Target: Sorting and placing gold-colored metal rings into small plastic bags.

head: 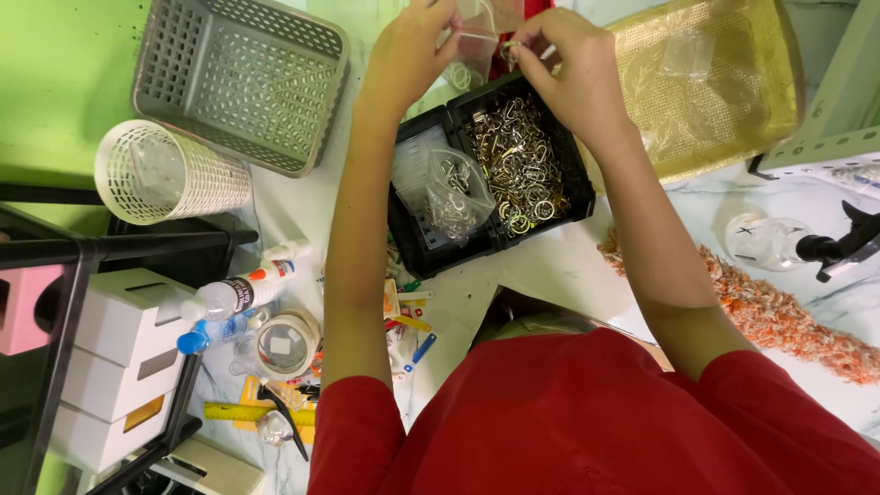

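My left hand (412,46) pinches the edge of a small clear plastic bag (478,37) held up at the top of the view. My right hand (564,55) grips the same bag's other edge, with a small metal ring between its fingertips. Both hands hover above a black two-part tray (417,257). Its right part is full of gold and silver metal rings (521,170). Its left part holds a clear bag of silver rings (454,197) and flat empty bags.
A grey slotted basket (243,78) and a white mesh cup (165,174) lie at the left. Glue bottles (243,293), a tape roll (286,346) and a yellow ruler (247,412) sit lower left. A gold woven tray (706,82) and orange fringe (779,316) lie at the right.
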